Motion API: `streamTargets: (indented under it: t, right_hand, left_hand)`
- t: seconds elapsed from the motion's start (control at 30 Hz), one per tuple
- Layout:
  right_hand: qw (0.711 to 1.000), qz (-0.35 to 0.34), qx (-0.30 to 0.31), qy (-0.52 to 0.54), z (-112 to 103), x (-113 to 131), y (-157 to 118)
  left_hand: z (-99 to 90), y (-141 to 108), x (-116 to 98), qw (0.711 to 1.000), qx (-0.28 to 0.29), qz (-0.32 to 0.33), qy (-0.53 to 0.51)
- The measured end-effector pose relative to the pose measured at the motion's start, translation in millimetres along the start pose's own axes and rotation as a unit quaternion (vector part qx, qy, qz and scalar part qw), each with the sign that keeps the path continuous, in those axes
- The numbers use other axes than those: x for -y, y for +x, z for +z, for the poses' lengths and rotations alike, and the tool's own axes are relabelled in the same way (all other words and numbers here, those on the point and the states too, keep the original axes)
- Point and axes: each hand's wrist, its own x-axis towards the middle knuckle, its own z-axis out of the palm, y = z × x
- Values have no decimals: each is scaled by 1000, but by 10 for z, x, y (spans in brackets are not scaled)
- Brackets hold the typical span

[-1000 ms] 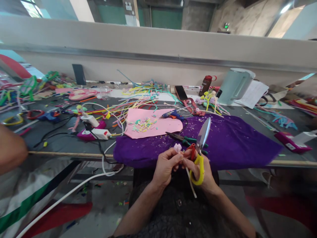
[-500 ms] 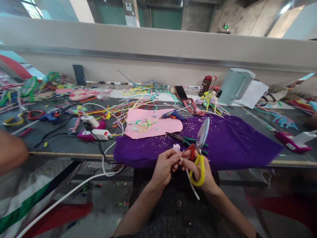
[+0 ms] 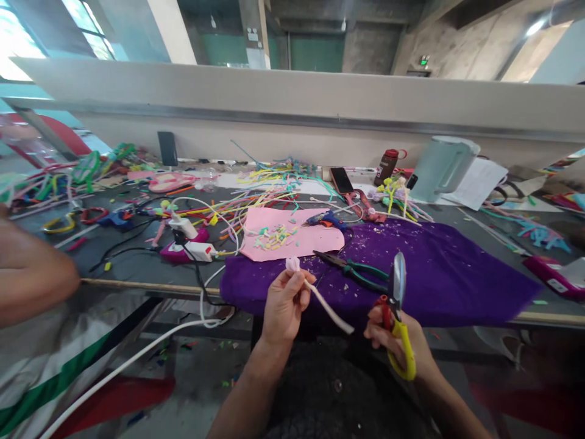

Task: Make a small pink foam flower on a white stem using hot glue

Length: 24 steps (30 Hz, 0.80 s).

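Observation:
Pinched in my left hand (image 3: 284, 305) is a small pale pink fuzzy piece (image 3: 293, 264), which sticks up above the fingertips. A whitish strip (image 3: 331, 310) trails from the same fingers down to the right. My right hand (image 3: 393, 335) is closed around scissors (image 3: 399, 277) with yellow and red handles, their blades pointing up. Behind the hands, green-handled pliers (image 3: 361, 270) lie on a purple cloth (image 3: 425, 268). A pink sheet (image 3: 315, 242) holds several short coloured bits, with a blue glue gun (image 3: 325, 219) at its right edge.
Power strips (image 3: 187, 247) and looping white cables are at the left, near another person's arm (image 3: 36, 274). Coloured stems (image 3: 256, 204), a phone (image 3: 342, 180), a brown bottle (image 3: 387, 166) and a pale jug (image 3: 445, 167) stand or lie toward the back.
My hands have moved apart, the left going left with the pink piece and strip, the right going right and lower with the scissors. The view has shifted slightly.

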Motion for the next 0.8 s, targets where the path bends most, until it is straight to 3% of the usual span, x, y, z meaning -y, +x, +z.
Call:
streamTargets:
  t: [0.17,0.3,0.4,0.47,0.57,0.67,0.8]
  right_hand:
    - [998,20,-43,-47,-304,9,-6]
    - [996,-2,0,-89,-455,96,80]
    - [985,-36,20,-165,-554,208,172]
    - [963,-70,11,-261,-628,314,234]
    - [889,-130,-36,-438,-736,511,358]
    - [759,-147,-82,-628,-820,700,593]
    - [643,-138,-51,-751,-949,799,1067]
  left_hand:
    - [-102,38,-155,998,4,-18,58]
    - [-120,90,-286,988,34,-43,141]
    - [-58,158,-437,981,51,-23,187]
    - [10,206,-559,977,64,14,204]
    - [120,289,-690,970,67,75,221]
    - [218,419,-667,953,115,69,271]
    - [302,664,-473,931,151,30,331]
